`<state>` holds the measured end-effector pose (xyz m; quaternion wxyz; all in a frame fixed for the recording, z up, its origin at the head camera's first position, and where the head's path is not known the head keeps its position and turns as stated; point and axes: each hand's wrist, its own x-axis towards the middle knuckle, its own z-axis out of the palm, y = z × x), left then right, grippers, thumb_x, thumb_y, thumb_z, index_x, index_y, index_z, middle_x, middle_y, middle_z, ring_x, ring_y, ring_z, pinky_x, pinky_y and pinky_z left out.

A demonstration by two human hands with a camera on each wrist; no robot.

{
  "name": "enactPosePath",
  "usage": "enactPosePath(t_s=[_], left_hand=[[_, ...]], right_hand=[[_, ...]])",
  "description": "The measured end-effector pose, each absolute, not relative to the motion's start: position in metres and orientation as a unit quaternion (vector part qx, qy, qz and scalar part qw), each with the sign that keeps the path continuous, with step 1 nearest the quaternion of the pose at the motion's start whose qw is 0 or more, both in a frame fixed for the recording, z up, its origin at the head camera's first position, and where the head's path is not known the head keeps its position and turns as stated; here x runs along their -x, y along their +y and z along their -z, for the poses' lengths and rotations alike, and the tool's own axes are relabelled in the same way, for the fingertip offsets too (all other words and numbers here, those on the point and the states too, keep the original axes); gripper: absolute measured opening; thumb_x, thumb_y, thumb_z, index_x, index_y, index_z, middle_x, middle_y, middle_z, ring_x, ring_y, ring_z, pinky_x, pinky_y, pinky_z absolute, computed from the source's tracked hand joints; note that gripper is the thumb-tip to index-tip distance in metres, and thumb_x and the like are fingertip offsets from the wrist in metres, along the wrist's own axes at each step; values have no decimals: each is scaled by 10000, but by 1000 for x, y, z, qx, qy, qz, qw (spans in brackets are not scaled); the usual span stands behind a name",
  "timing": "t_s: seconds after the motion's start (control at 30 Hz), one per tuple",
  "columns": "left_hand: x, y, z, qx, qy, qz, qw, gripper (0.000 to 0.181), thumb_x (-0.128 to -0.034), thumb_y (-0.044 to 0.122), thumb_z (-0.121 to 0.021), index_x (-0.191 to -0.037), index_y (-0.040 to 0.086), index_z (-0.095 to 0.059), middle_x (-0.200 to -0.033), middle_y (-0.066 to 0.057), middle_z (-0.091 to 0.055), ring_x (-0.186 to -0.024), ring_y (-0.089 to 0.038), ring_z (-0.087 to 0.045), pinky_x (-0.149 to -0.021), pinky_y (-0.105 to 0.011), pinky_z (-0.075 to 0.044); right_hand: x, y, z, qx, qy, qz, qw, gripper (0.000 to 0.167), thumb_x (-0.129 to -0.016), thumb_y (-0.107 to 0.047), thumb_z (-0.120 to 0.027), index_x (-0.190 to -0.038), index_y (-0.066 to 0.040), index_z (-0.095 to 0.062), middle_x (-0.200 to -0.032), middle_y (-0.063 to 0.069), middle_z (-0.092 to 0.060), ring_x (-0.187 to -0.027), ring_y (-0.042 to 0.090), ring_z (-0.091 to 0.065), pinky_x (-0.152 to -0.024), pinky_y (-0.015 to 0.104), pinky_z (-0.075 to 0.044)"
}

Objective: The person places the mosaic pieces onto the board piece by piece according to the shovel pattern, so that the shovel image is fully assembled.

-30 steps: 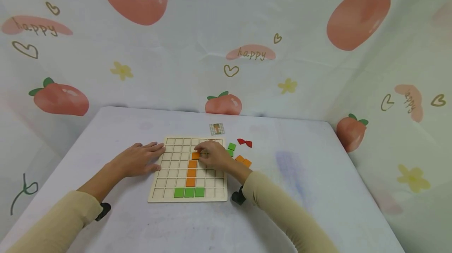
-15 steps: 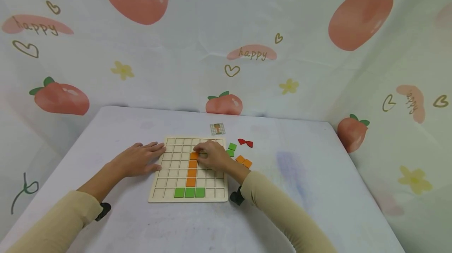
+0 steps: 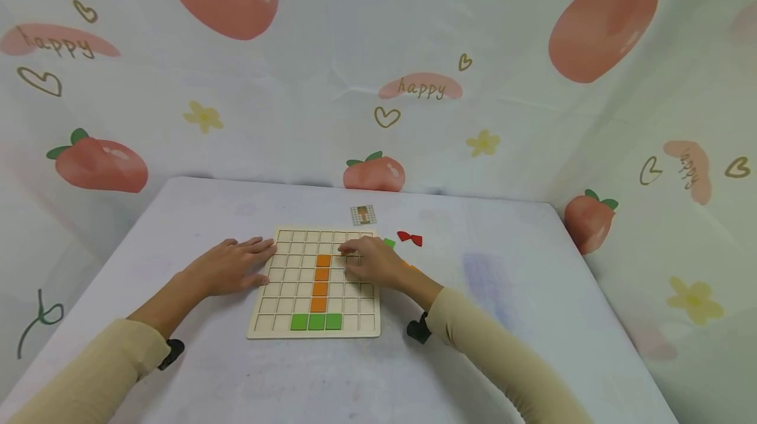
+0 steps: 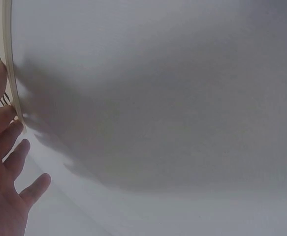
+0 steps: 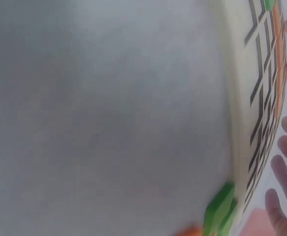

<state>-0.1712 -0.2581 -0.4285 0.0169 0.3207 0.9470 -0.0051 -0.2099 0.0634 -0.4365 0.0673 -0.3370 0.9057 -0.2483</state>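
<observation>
On a pale grid board point(image 3: 256, 327), several orange tiles point(image 3: 320, 289) form a column, its lower end meeting a row of three green tiles point(image 3: 316, 322). My left hand point(image 3: 233, 269) lies with spread fingers at the board's left edge, and the left wrist view shows its fingertips point(image 4: 0, 71) against that edge. Over the board's upper right part is my right hand point(image 3: 375, 261), thumb and forefinger apart, right of the top orange tile; no tile shows between them. The right wrist view has several of its fingers point(image 5: 283, 177) spread at the right side.
A small picture card point(image 3: 363, 215) lies behind the board. Right of the board are a red bow-shaped piece point(image 3: 410, 238) and a green tile point(image 3: 389, 242), plus orange pieces partly hidden by my right hand. A patterned cloth point(image 3: 319, 148) hangs behind the table.
The top orange tile has shifted slightly left and down into line with the column. My right hand has let it go and moved right. My left hand has stayed in place.
</observation>
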Motion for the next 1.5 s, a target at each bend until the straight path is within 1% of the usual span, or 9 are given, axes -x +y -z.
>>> enactPosePath(t_s=[0.1, 0.3, 0.37, 0.5, 0.6, 0.8, 1.03, 1.27, 1.5], left_hand=[[172, -258, 429, -320, 947, 1, 17, 626, -938, 414, -659, -1405, 12, -551, -1445, -171, -531, -1312, -391, -505, -958, -588, -450], [173, -258, 430, -318, 948, -1, 22, 631, -937, 411, -658, -1408, 7, -544, -1448, -177, -525, -1317, -399, -498, -963, -601, -443], [172, -258, 429, -318, 948, 1, 22, 629, -935, 407, -660, -1404, 4, -547, -1444, -180, -528, -1314, -402, -498, -961, -605, -442], [172, -258, 428, -314, 949, -1, 25, 629, -933, 399, -664, -1406, 3, -544, -1448, -181, -523, -1320, -406, -491, -967, -605, -436], [171, -258, 428, -314, 949, -1, 26, 628, -932, 402, -665, -1405, 6, -547, -1448, -179, -525, -1319, -404, -492, -967, -601, -438], [171, -257, 427, -317, 948, 0, 25, 620, -937, 409, -660, -1398, 8, -555, -1439, -174, -535, -1310, -401, -504, -957, -600, -445], [172, -257, 426, -314, 949, 0, 29, 626, -940, 400, -657, -1410, 4, -540, -1450, -180, -523, -1319, -403, -493, -967, -604, -438], [172, -259, 428, -324, 946, 2, 20, 616, -950, 393, -649, -1408, -4, -538, -1444, -184, -526, -1314, -396, -501, -959, -586, -444], [172, -259, 428, -325, 946, -1, 20, 616, -949, 404, -648, -1401, -2, -545, -1437, -184, -533, -1309, -399, -504, -957, -589, -443]], right_hand=[[209, 80, 435, 320, 909, 256, 79, 358, -909, -133, -720, -1262, -91, -679, -1164, -4, -719, -1111, 160, -625, -962, 323, -500], [206, 125, 438, 317, 908, 268, 63, 357, -887, -111, -742, -1237, -75, -679, -1140, 9, -721, -1085, 162, -642, -928, 359, -518], [206, 138, 440, 311, 909, 271, 58, 347, -883, -113, -751, -1221, -72, -683, -1128, 11, -724, -1064, 155, -654, -932, 367, -520], [205, 158, 442, 298, 915, 268, 52, 353, -880, -137, -764, -1217, -70, -682, -1116, 16, -724, -1050, 170, -658, -972, 426, -497], [203, 170, 444, 289, 920, 261, 49, 367, -875, -149, -770, -1221, -65, -683, -1110, 23, -728, -1046, 187, -659, -975, 455, -489], [198, 192, 449, 285, 918, 271, 46, 411, -852, -137, -796, -1228, -29, -674, -1090, 33, -733, -1018, 197, -668, -965, 440, -507], [195, 205, 454, 298, 906, 297, 38, 403, -866, -126, -781, -1233, -7, -663, -1114, 60, -728, -1032, 216, -669, -965, 458, -511], [192, 208, 457, 292, 907, 301, 39, 417, -848, -138, -801, -1225, -16, -670, -1138, 44, -726, -1064, 215, -662, -976, 453, -504], [191, 209, 457, 295, 905, 306, 30, 402, -844, -68, -792, -1219, -3, -664, -1077, 48, -737, -1013, 209, -678, -968, 454, -509]])
